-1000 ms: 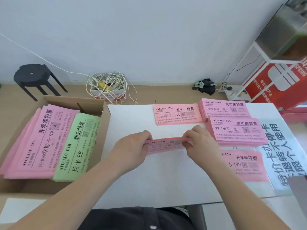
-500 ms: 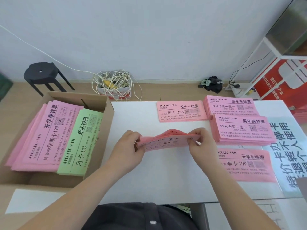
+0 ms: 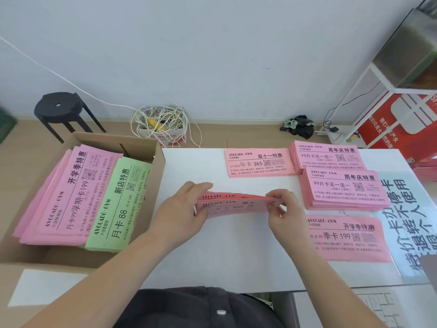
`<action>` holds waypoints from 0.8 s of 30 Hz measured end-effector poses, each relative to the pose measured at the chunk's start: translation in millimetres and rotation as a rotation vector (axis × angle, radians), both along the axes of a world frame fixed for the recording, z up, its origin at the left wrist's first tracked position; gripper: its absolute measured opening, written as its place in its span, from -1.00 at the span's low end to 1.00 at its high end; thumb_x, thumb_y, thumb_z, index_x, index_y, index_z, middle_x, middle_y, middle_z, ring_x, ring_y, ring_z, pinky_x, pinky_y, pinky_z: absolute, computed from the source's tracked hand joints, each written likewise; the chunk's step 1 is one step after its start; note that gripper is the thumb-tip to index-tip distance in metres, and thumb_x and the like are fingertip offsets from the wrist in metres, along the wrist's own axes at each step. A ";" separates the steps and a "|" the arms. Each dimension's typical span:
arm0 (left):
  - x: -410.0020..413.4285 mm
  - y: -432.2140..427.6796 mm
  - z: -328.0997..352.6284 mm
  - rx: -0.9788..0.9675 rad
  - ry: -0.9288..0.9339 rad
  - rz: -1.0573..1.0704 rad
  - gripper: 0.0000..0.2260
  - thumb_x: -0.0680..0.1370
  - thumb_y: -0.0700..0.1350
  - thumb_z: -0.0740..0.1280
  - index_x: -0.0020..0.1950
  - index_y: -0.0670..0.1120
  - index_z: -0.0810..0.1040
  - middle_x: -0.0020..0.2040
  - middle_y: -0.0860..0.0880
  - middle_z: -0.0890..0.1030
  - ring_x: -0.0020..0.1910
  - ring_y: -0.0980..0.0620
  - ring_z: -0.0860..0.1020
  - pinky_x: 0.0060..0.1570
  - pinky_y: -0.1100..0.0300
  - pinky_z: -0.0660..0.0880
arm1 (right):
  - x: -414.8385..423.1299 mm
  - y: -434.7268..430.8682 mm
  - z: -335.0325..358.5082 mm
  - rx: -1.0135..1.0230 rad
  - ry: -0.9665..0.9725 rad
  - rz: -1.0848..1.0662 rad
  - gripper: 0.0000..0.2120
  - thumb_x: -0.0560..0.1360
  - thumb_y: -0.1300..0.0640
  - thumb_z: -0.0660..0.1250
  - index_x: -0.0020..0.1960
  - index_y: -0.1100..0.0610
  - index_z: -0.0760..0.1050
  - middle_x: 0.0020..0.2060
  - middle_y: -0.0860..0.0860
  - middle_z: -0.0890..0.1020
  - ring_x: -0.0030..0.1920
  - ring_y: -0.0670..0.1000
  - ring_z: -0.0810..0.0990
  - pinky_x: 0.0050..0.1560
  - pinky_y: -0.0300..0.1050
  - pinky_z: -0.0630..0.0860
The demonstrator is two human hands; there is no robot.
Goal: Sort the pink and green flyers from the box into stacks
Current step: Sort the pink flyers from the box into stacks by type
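Over the middle of the white table [image 3: 212, 256], my left hand [image 3: 182, 209] and my right hand [image 3: 283, 209] hold a small bundle of pink "365" flyers [image 3: 234, 204] by its two ends. The cardboard box [image 3: 142, 147] at the left contains a pink flyer stack [image 3: 61, 195] and a green flyer stack [image 3: 118, 204]. On the table lie a pink "365" stack [image 3: 257, 164], two thick pink "99" stacks [image 3: 326, 155] [image 3: 343, 190], and a pink "199" stack [image 3: 347, 240].
A pale blue printed sheet [image 3: 411, 221] lies at the table's right edge. On the floor behind are a black stool [image 3: 59, 110], a small box of tangled white cable [image 3: 160, 124], dark cloth [image 3: 298, 126] and a white rack with red boxes [image 3: 397, 119].
The bundle of pink flyers has stayed between both hands; its sheets arched up half a second ago and now lie flatter, with my fingers shifted along the ends.
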State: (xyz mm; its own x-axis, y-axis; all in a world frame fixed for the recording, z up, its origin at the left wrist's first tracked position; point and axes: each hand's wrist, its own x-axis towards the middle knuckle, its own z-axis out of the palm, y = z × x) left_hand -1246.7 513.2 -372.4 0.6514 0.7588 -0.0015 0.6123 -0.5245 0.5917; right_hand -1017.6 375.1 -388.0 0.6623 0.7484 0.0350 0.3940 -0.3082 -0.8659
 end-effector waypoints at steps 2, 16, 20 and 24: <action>-1.7 -0.4 -0.9 0.102 0.008 -0.053 -0.73 0.58 -0.06 0.34 0.28 0.13 0.51 0.10 0.18 0.48 -0.26 0.08 0.56 -0.28 0.02 0.56 | -0.8 0.1 -0.3 -0.002 -0.007 0.001 -0.56 0.52 0.40 0.32 0.01 -0.19 0.50 0.05 -0.12 0.59 0.06 -0.12 0.57 0.09 0.12 0.59; 2.3 -5.1 -11.1 0.068 -0.055 -0.010 -0.76 0.64 -0.21 0.23 0.27 0.01 0.52 0.11 0.06 0.60 -0.02 -0.03 0.58 -0.06 0.02 0.55 | -6.9 8.7 -5.6 0.025 -0.081 -0.007 -0.62 0.60 0.38 0.26 0.20 -0.06 0.59 0.03 -0.16 0.48 0.05 -0.22 0.53 0.01 -0.45 0.41; 13.7 0.4 0.4 0.029 -0.097 -0.011 -0.78 0.63 -0.23 0.22 0.21 0.01 0.52 0.08 0.09 0.60 -0.01 0.03 0.55 -0.03 0.08 0.50 | 4.0 14.7 0.9 -0.011 -0.111 -0.049 -0.66 0.61 0.35 0.23 0.20 -0.03 0.56 0.04 -0.13 0.47 0.06 -0.18 0.52 -0.03 -0.51 0.35; 24.4 7.1 -5.9 -0.056 -0.080 0.026 -0.80 0.63 -0.22 0.23 0.19 0.04 0.49 0.04 0.11 0.59 -0.09 0.08 0.50 -0.10 0.18 0.42 | 13.9 19.5 -0.8 -0.112 -0.133 -0.021 -0.70 0.65 0.28 0.20 0.24 -0.04 0.51 0.08 -0.13 0.43 0.03 -0.06 0.51 -0.07 -0.27 0.37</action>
